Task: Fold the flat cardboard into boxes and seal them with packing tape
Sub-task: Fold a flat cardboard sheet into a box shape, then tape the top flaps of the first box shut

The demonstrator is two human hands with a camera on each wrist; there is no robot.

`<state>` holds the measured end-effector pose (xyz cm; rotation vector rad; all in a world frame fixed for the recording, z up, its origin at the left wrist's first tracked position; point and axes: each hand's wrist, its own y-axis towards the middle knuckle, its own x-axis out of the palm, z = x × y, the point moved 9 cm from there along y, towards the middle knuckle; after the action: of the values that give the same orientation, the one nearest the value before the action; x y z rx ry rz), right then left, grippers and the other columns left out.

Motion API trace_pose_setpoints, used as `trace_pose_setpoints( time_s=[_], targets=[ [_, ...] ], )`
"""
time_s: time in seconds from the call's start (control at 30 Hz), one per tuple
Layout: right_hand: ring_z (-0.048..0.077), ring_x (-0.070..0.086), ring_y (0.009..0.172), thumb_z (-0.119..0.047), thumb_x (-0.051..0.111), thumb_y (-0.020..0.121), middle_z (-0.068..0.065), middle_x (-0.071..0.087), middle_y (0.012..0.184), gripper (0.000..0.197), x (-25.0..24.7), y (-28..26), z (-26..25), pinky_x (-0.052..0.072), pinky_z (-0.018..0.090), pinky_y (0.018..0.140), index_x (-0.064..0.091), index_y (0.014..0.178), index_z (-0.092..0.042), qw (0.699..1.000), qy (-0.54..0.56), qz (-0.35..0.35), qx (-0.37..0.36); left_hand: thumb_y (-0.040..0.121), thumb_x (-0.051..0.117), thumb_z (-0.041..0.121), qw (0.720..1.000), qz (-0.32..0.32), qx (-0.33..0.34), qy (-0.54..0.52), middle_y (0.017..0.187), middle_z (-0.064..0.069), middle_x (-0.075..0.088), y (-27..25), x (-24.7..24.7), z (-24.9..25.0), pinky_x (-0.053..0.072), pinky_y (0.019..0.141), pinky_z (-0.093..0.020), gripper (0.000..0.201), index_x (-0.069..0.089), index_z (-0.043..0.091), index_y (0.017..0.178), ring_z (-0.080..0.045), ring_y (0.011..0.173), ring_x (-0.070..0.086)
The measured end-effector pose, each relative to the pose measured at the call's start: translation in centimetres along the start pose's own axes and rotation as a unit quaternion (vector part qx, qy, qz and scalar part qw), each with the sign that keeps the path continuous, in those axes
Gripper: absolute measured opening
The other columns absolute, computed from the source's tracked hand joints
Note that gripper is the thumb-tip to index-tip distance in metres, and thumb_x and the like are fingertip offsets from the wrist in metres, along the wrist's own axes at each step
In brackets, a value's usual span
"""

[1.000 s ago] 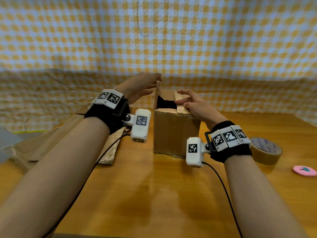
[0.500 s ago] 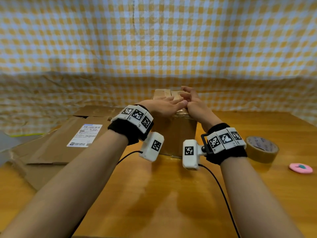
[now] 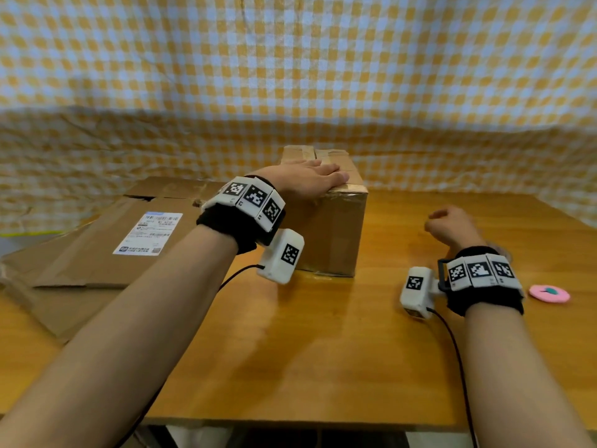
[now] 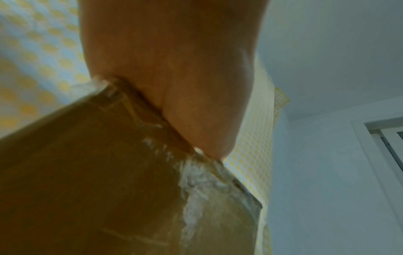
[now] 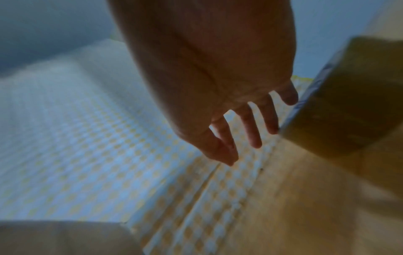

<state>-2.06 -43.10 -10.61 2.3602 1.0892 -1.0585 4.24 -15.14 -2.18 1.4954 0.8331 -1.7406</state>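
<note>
box (image 3: 326,221) stands on the table (image 3: 323,350), flaps down under the flat, straight-fingered left hand (image 3: 303,181); right hand (image 3: 450,226) loosely spread, empty, apart; top seam seems untaped yet, more flat cardboard (image 3: 97,250) waits left.

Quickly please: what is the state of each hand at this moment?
Left hand: open, fingers flat, pressing on the top of the brown cardboard box.
Right hand: open, holding nothing, above the wooden table.
</note>
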Motion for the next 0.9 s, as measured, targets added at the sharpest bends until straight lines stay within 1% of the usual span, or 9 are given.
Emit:
trace_pose_setpoints(
  time_s=[0.13, 0.3, 0.4, 0.47, 0.5, 0.6, 0.73, 0.83, 0.9],
  targets=[
    [0.041, 0.024, 0.139, -0.015, 0.065, 0.094, 0.021, 0.022, 0.151, 0.018, -0.6, -0.8, 2.6, 0.024, 0.054, 0.115, 0.056, 0.11, -0.017, 0.995, -0.056, 0.042, 0.068, 0.097, 0.013, 0.07, 1.0, 0.028, 0.005, -0.002, 0.166, -0.001, 0.01, 0.5, 0.0, -0.5, 0.006, 0.123, -0.047, 0.067, 0.015, 0.039, 0.156, -0.022, 0.153, 0.009],
    [0.044, 0.044, 0.124, -0.006, 0.06, 0.095, 0.02, 0.031, 0.144, 0.025, -0.4, -0.7, 3.0, 0.036, 0.047, 0.094, 0.06, 0.118, -0.015, 0.995, -0.057, 0.047, 0.063, 0.096, 0.014, 0.073, 0.996, 0.088, 0.006, -0.01, 0.165, 0.005, 0.019, 0.4, -0.4, -0.9, 0.019, 0.118, -0.051, 0.063, 0.027, 0.046, 0.152, -0.021, 0.15, 0.018],
    [0.043, 0.052, 0.115, -0.006, 0.059, 0.092, 0.018, 0.038, 0.141, 0.026, 0.0, -1.0, 2.3, 0.04, 0.045, 0.092, 0.062, 0.111, -0.023, 0.997, -0.036, 0.06, 0.03, 0.097, 0.021, 0.071, 0.977, 0.208, 0.02, -0.04, 0.154, 0.011, 0.041, -0.3, -1.3, -1.0, 0.036, 0.11, -0.051, 0.059, 0.052, 0.043, 0.138, -0.018, 0.141, 0.035],
    [0.036, 0.058, 0.112, -0.008, 0.063, 0.085, 0.014, 0.058, 0.128, 0.025, 0.3, -1.1, 1.1, 0.047, 0.044, 0.095, 0.065, 0.1, -0.028, 0.998, 0.025, 0.059, -0.017, 0.097, 0.026, 0.069, 0.94, 0.331, 0.041, -0.075, 0.131, 0.015, 0.059, -1.5, -2.2, -0.9, 0.045, 0.097, -0.043, 0.059, 0.071, 0.036, 0.116, -0.012, 0.126, 0.046],
    [0.03, 0.061, 0.108, -0.007, 0.066, 0.083, 0.01, 0.065, 0.118, 0.025, 0.3, -1.2, 0.3, 0.051, 0.045, 0.095, 0.066, 0.097, -0.028, 0.994, 0.077, 0.058, -0.048, 0.096, 0.028, 0.069, 0.919, 0.38, 0.051, -0.088, 0.12, 0.015, 0.062, -2.1, -2.3, -0.8, 0.042, 0.092, -0.037, 0.061, 0.075, 0.033, 0.108, -0.011, 0.118, 0.048],
    [0.017, 0.06, 0.106, -0.001, 0.067, 0.085, 0.002, 0.065, 0.111, 0.029, 0.3, -2.2, -2.3, 0.05, 0.034, 0.087, 0.07, 0.1, -0.025, 0.953, 0.264, 0.056, -0.139, 0.087, 0.036, 0.074, 0.876, 0.466, 0.073, -0.103, 0.11, 0.011, 0.063, -3.7, -2.0, -0.8, 0.026, 0.086, -0.03, 0.062, 0.077, 0.03, 0.103, -0.013, 0.108, 0.048],
    [0.015, 0.062, 0.103, 0.002, 0.063, 0.086, -0.003, 0.065, 0.112, 0.037, 1.1, -3.2, -4.3, 0.052, 0.038, 0.087, 0.069, 0.092, -0.034, 0.887, 0.417, 0.055, -0.192, 0.071, 0.053, 0.083, 0.873, 0.47, 0.11, -0.069, 0.117, 0.011, 0.058, -4.4, -1.3, -0.8, 0.022, 0.093, -0.028, 0.067, 0.071, 0.037, 0.116, -0.014, 0.114, 0.045],
    [0.019, 0.062, 0.099, 0.004, 0.064, 0.082, -0.002, 0.064, 0.106, 0.037, 2.0, -2.9, -4.0, 0.054, 0.04, 0.081, 0.069, 0.092, -0.032, 0.831, 0.527, 0.034, -0.175, 0.076, 0.064, 0.069, 0.872, 0.474, 0.105, -0.067, 0.122, 0.012, 0.057, -4.6, -1.2, -1.4, 0.022, 0.097, -0.03, 0.056, 0.069, 0.036, 0.121, -0.017, 0.119, 0.043],
    [0.016, 0.062, 0.087, 0.013, 0.057, 0.084, 0.0, 0.061, 0.099, 0.038, 3.3, -2.7, -4.0, 0.056, 0.029, 0.067, 0.065, 0.096, -0.022, 0.78, 0.608, -0.019, -0.148, 0.08, 0.069, 0.059, 0.875, 0.467, 0.097, -0.085, 0.123, 0.01, 0.057, -4.5, -1.0, -1.7, 0.024, 0.098, -0.032, 0.051, 0.067, 0.033, 0.124, -0.019, 0.12, 0.042]
  ],
)
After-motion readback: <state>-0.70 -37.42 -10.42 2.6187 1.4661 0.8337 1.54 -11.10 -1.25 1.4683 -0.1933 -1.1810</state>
